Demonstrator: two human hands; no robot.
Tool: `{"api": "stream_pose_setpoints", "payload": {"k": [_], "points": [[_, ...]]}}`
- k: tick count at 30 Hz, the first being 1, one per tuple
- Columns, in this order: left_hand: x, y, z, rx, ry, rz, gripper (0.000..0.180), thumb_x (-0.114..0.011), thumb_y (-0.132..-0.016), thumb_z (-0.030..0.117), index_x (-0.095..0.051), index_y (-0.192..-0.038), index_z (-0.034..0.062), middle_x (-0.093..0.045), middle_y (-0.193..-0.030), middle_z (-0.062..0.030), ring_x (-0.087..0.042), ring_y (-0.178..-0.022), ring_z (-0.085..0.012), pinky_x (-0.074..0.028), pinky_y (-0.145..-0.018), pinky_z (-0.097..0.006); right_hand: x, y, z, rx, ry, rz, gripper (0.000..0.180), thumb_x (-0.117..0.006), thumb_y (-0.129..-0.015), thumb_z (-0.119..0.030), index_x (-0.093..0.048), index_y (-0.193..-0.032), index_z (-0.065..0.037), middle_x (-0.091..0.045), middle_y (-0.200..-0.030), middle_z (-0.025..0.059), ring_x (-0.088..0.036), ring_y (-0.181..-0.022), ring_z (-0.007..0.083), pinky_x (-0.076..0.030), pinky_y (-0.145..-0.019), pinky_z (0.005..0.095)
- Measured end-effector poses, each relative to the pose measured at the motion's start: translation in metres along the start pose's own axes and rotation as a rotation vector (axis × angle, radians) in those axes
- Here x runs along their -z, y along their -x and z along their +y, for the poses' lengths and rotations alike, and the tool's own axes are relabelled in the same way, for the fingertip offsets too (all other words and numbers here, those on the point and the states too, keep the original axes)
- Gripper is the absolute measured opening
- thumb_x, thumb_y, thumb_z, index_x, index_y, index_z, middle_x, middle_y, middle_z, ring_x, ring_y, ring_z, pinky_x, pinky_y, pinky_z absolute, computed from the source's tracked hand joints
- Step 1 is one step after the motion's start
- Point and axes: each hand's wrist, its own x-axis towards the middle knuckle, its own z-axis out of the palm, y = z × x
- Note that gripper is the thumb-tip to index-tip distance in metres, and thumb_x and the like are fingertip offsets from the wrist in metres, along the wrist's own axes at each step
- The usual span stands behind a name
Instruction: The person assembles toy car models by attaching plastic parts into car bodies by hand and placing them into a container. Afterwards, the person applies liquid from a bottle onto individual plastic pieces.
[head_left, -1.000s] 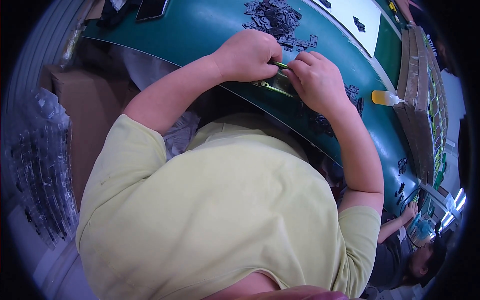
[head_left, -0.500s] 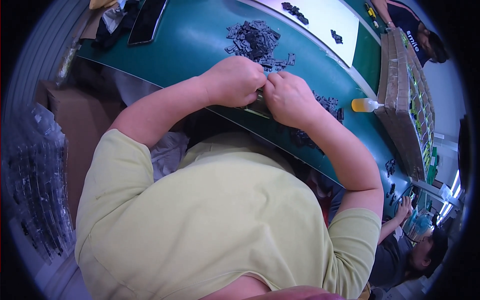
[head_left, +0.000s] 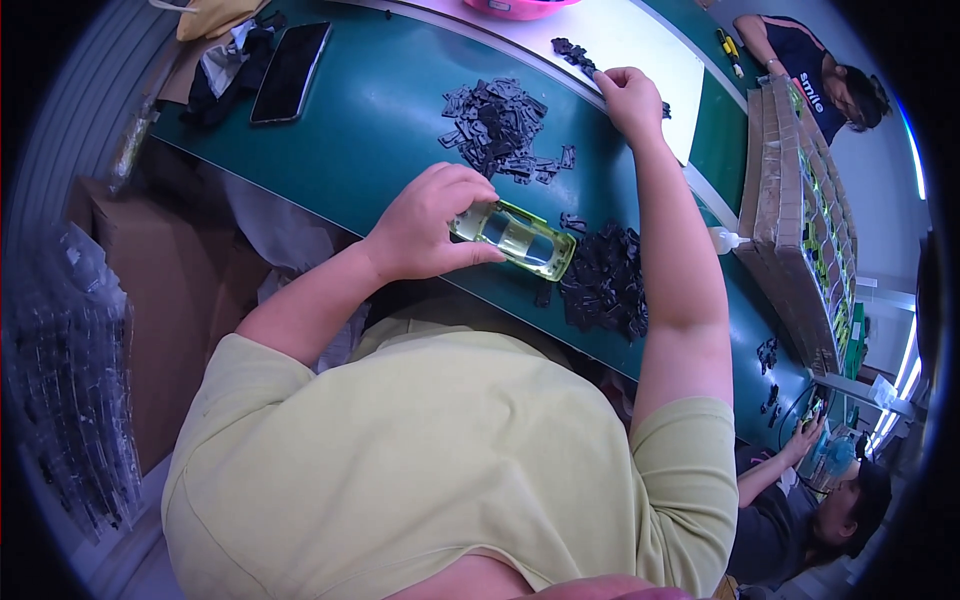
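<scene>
My left hand (head_left: 432,222) grips a yellow-green toy car body (head_left: 515,238) with clear windows, held just above the near edge of the green table (head_left: 380,110). My right hand (head_left: 630,98) is stretched far forward to the white strip (head_left: 620,40) at the table's back, its fingers curled by a small group of black parts (head_left: 572,50); whether it holds one I cannot tell. A heap of small black plastic parts (head_left: 500,125) lies between the hands, and a second heap (head_left: 605,280) lies right of the car.
A black phone (head_left: 290,72) and dark cloth lie at the table's left end. Stacked cardboard trays (head_left: 800,210) run along the right side. A small glue bottle (head_left: 725,240) stands near them. Other people work at the top right and bottom right. Cardboard boxes (head_left: 150,300) sit below the table.
Both hands were together on the car body at the table's near edge. Now my right hand has let go and reached forward to the far strip; my left hand alone holds the car.
</scene>
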Motion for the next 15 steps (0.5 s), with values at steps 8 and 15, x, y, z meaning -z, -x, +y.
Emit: {"api": "stream_pose_setpoints", "payload": {"k": [8,15], "points": [[0.000,0.004,0.002,0.016,0.006,0.032,0.051,-0.084,-0.066,0.028,-0.061,-0.106,0.0043,-0.063,-0.105,-0.0109,-0.058,-0.101,-0.0289,-0.045,-0.090,-0.039,-0.003,-0.010,-0.006,-0.101,0.138,-0.093,0.028,-0.073,-0.079,-0.033,-0.069,-0.097,-0.011,-0.070,-0.095,0.0078,-0.066,-0.088,0.0199,-0.051,-0.081,0.0344],[0.001,0.004,0.002,-0.008,0.042,0.032,0.054,-0.084,-0.063,0.022,-0.060,-0.108,0.0043,-0.062,-0.106,-0.0120,-0.058,-0.101,-0.0307,-0.045,-0.090,-0.040,-0.005,-0.014,0.019,-0.122,-0.187,-0.071,0.025,-0.079,-0.074,-0.024,-0.072,-0.092,-0.008,-0.071,-0.090,0.0065,-0.065,-0.083,0.0166,-0.051,-0.078,0.0320]]}}
